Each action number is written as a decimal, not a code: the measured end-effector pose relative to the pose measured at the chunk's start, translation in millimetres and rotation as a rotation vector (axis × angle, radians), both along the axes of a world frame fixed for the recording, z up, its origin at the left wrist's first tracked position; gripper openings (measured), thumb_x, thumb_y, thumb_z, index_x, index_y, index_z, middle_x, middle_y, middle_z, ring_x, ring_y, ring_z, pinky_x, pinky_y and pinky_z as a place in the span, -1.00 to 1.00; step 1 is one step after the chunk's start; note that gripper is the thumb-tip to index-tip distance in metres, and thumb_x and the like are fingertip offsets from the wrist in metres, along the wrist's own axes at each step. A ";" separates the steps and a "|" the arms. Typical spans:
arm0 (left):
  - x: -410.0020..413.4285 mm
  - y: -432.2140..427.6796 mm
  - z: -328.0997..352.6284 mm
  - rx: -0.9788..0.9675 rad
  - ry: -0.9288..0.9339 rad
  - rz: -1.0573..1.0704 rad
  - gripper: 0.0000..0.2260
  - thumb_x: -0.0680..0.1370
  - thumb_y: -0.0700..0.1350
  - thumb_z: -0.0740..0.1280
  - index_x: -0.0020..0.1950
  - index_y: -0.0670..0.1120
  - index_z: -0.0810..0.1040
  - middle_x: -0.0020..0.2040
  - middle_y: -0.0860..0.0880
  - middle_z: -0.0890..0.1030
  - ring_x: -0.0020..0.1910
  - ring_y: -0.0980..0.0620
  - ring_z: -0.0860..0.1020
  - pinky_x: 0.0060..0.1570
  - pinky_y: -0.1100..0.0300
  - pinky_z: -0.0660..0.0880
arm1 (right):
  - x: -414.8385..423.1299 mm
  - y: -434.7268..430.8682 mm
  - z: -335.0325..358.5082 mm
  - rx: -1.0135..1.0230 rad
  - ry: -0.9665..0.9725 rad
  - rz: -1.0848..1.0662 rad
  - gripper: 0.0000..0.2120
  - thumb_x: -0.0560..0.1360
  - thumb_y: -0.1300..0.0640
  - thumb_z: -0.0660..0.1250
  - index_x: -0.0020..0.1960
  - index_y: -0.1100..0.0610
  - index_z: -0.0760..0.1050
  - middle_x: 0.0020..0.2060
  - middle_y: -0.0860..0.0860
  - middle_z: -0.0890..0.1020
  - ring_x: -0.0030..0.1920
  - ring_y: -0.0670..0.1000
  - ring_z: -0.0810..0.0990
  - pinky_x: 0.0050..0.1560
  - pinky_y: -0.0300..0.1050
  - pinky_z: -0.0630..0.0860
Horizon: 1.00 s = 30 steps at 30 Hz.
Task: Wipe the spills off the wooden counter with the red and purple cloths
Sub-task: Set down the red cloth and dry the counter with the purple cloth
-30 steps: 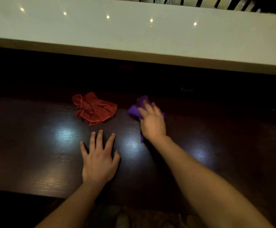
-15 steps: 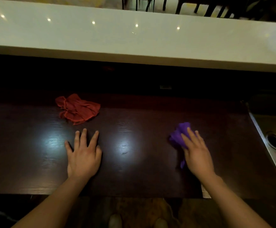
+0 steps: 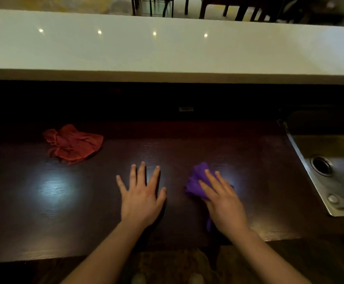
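Note:
A crumpled purple cloth (image 3: 196,179) lies on the dark wooden counter (image 3: 64,212), right of centre. My right hand (image 3: 223,201) presses flat on top of it, fingers spread over the fabric. Just left of it, my left hand (image 3: 141,193) rests palm down on the bare wood with fingers apart, holding nothing. A bunched red cloth (image 3: 72,143) sits alone at the back left of the counter, well away from both hands. No spill stands out on the glossy surface; only light reflections show.
A steel sink (image 3: 330,175) with a round drain is set into the counter at the right. A raised white ledge (image 3: 167,48) runs along the back, above a dark recess. Chair legs (image 3: 152,7) stand beyond it.
My right hand has carried the purple cloth from beside the red cloth rightward across the counter. The left hand now lies further from the red cloth and close to the right hand.

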State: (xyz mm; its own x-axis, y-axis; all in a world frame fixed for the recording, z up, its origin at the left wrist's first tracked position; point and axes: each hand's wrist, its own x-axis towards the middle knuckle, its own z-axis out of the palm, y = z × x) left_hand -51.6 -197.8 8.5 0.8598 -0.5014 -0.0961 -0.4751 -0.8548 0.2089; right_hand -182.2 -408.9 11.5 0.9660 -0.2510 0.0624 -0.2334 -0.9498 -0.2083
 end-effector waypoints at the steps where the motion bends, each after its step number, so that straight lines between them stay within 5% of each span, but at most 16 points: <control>1: -3.6 -5.6 -3.2 0.002 0.007 0.002 -0.41 0.55 0.30 -0.06 0.57 0.19 0.04 0.62 -0.11 0.02 0.59 -0.14 -0.17 0.42 -0.41 -0.26 | -8.8 -21.4 1.3 0.006 -0.013 -0.082 -0.48 0.39 0.21 0.48 0.33 0.09 0.49 0.44 0.11 0.37 0.44 0.25 0.31 0.36 0.23 0.36; 8: -7.5 -12.1 -10.2 0.067 -0.019 0.006 -0.39 0.55 0.34 -0.14 0.58 0.19 0.01 0.62 -0.12 0.02 0.58 -0.16 -0.21 0.41 -0.43 -0.25 | 6.1 -39.0 1.7 0.100 -0.111 -0.457 -0.57 0.44 0.25 0.40 0.31 0.13 0.51 0.42 0.16 0.40 0.41 0.30 0.32 0.39 0.19 0.32; 13: -8.8 -12.0 -8.6 0.084 -0.023 0.009 -0.38 0.53 0.33 -0.14 0.58 0.19 0.01 0.62 -0.11 0.02 0.58 -0.16 -0.20 0.42 -0.42 -0.21 | -2.4 24.9 -4.8 0.136 -0.076 -0.084 -0.50 0.43 0.18 0.40 0.36 0.04 0.45 0.47 0.07 0.34 0.47 0.22 0.25 0.43 0.20 0.26; 16: -8.0 -10.7 -9.9 0.080 -0.026 0.007 -0.38 0.53 0.34 -0.16 0.58 0.19 0.02 0.62 -0.11 0.02 0.58 -0.14 -0.20 0.43 -0.41 -0.21 | -22.1 -8.1 -4.3 0.056 -0.030 0.071 -0.48 0.42 0.15 0.39 0.37 0.03 0.42 0.47 0.06 0.34 0.47 0.20 0.27 0.41 0.18 0.30; 20: -8.8 -12.1 -10.3 0.058 -0.037 0.012 -0.39 0.54 0.33 -0.11 0.57 0.17 0.08 0.61 -0.13 0.09 0.59 -0.16 -0.13 0.44 -0.41 -0.18 | -25.8 -96.3 1.0 0.047 -0.041 -0.285 -0.51 0.44 0.20 0.44 0.35 0.14 0.47 0.43 0.20 0.37 0.43 0.31 0.31 0.38 0.22 0.33; 25: -9.4 -14.1 -10.3 0.067 -0.050 0.013 -0.40 0.54 0.32 -0.07 0.56 0.16 0.11 0.60 -0.14 0.12 0.59 -0.17 -0.10 0.44 -0.42 -0.17 | 35.8 -149.5 -0.1 0.049 -0.002 -0.547 -0.51 0.59 -0.08 0.19 0.47 0.03 0.29 0.53 0.17 0.17 0.51 0.27 0.08 0.49 0.16 0.09; 30: -10.4 -15.2 -10.0 0.066 -0.051 0.011 -0.41 0.55 0.29 -0.01 0.55 0.13 0.16 0.59 -0.15 0.16 0.59 -0.19 -0.05 0.43 -0.44 -0.13 | 70.9 -112.4 1.0 0.081 -0.043 -0.431 -0.57 0.56 -0.05 0.26 0.41 -0.01 0.41 0.51 0.11 0.24 0.51 0.26 0.11 0.47 0.16 0.11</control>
